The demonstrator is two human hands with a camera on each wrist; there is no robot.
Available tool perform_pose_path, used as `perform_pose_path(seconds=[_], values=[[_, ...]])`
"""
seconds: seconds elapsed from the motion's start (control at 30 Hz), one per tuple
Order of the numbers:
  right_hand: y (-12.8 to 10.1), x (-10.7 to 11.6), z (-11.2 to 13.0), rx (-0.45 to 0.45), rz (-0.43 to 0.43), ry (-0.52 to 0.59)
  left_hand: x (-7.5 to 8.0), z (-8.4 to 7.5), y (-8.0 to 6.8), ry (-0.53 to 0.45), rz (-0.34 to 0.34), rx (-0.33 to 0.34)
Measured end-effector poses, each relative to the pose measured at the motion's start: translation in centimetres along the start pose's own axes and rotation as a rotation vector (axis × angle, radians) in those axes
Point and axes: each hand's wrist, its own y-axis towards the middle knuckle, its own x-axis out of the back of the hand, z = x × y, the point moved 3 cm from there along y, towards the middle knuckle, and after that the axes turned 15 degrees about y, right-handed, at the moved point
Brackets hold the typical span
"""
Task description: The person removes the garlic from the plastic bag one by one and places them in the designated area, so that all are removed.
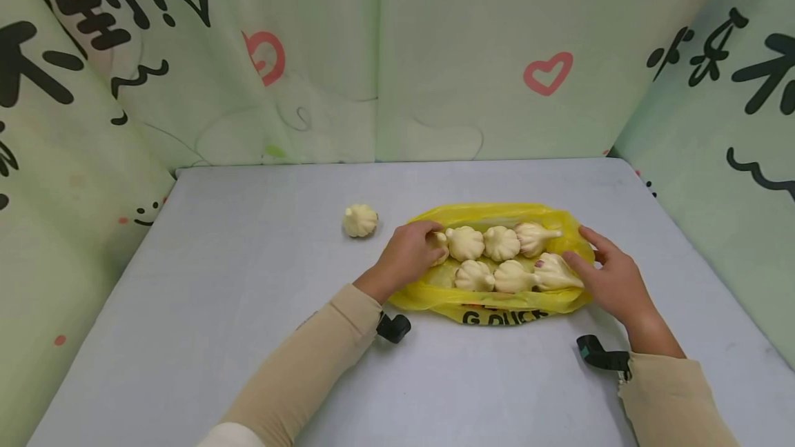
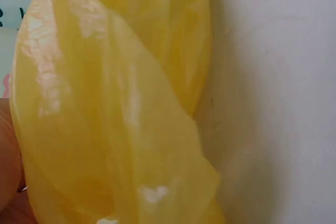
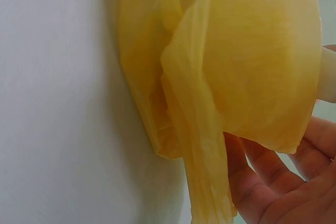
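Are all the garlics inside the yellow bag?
No, one garlic bulb sits on the white table, outside the yellow bag.

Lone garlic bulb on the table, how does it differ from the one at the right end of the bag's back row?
The lone bulb sits on the white table; the back-row bulb lies in the yellow bag. The lone bulb's stem looks short; the back-row bulb's looks longer and points right. The lone bulb stands apart; the back-row bulb has others close by. Both look pale.
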Motion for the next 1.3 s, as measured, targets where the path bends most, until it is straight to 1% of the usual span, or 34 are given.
perform_pose_path(seconds=[0.23, 0.47, 0.67, 0.87, 1.1, 1.3], values=[[0.0, 0.0, 0.0, 0.007, -0.002, -0.003, -0.1, 0.4, 0.0, -0.013, -0.011, -0.025], [0.1, 0.1, -0.1, 0.007, -0.002, -0.002, 0.3, 0.5, -0.2, -0.07, 0.012, 0.0], [0.0, 0.1, 0.0, 0.007, -0.002, -0.004, 1.4, 0.3, -0.6, -0.14, 0.028, 0.024], [-0.1, 0.1, -0.1, 0.011, 0.002, -0.002, 2.6, 0.3, -0.7, -0.19, 0.026, 0.042], [-0.2, 0.1, -0.1, 0.01, 0.002, 0.0, 3.6, 0.7, -1.0, -0.328, 0.046, 0.061], [-0.1, 0.1, 0.1, -0.004, 0.005, 0.001, 4.8, 1.1, -1.3, -0.363, 0.022, 0.064]])
